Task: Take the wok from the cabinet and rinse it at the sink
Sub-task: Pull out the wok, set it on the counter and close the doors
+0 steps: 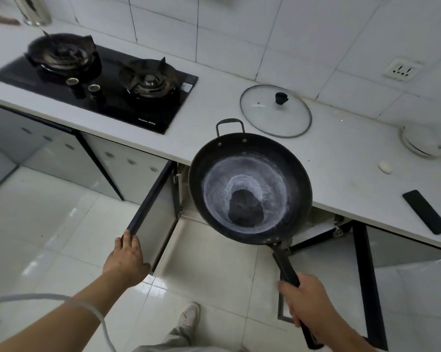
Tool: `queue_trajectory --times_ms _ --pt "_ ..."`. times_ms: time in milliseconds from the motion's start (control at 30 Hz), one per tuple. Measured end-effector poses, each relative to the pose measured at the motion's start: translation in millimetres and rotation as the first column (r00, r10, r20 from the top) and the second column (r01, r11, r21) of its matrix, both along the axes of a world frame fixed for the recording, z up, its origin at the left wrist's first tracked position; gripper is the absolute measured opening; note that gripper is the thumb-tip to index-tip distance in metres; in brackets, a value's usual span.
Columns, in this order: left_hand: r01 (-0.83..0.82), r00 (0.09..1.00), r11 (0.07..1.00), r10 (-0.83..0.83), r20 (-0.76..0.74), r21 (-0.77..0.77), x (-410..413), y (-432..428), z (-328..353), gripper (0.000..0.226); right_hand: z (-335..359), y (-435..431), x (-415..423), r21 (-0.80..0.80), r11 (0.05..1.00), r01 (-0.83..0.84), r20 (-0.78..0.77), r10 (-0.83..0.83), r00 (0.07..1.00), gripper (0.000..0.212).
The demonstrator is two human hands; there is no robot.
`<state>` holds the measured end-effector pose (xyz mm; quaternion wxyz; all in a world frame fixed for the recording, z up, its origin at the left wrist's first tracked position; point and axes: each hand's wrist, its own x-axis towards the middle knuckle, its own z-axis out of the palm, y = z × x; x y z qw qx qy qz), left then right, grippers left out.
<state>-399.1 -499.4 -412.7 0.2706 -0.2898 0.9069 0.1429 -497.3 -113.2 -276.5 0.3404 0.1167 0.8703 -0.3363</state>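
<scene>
1. The left hand is at the top outer corner of the open left cabinet door. Its fingers lie on one face and the thumb on the other, so it seems to pinch the edge lightly, though the back of the hand hides part of the grip. A slow push should shut the door without a slam.
2. The wok is out of the cabinet and held in the air at the countertop's front edge, above the open cabinet mouth. Its loop handle is near the glass lid.
3. The right hand is wrapped firmly round the long handle towards its end. That far back, a stiff wrist keeps the bowl level and clear of the edge and lid.
4. The right cabinet door also stands open, so step round it. The sink is out of view, so find it before turning.
</scene>
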Motion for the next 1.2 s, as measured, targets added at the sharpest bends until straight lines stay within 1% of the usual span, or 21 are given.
queue_trajectory --times_ms 133,267,433,633,800,1200 --pt "0.005 1.0 1.0 -0.005 -0.008 0.016 0.6 -8.4 1.4 0.087 6.2 -40.4 -39.5 -0.109 0.994 0.014 -0.018 -0.016 1.0 0.018" --pt "0.029 1.0 1.0 -0.029 0.012 -0.005 -0.2 -4.2 -1.8 0.084 4.1 -71.4 -81.4 -0.175 0.984 0.02 -0.043 -0.027 0.999 0.015" --pt "0.025 0.998 0.999 -0.022 0.056 -0.041 -6.7 -0.3 -7.5 0.084 -3.2 -100.4 -132.4 -0.23 0.973 -0.014 -0.047 0.003 0.999 0.012" --pt "0.003 0.997 0.999 0.0 0.079 -0.049 -8.6 1.8 -9.7 0.088 -8.7 -119.3 -177.2 -0.239 0.969 -0.056 -0.076 0.039 0.996 0.01" --pt "-0.009 0.996 0.999 0.013 0.09 -0.049 -12.3 2.9 -8.4 0.086 -18.0 -128.6 -200.4 -0.236 0.969 -0.073 -0.099 0.051 0.994 0.012" --pt "-0.022 0.996 0.999 0.025 0.087 -0.041 -11.6 4.1 -7.7 0.09 -38.0 -135.1 -218.9 -0.234 0.971 -0.048 -0.073 0.032 0.997 0.014"
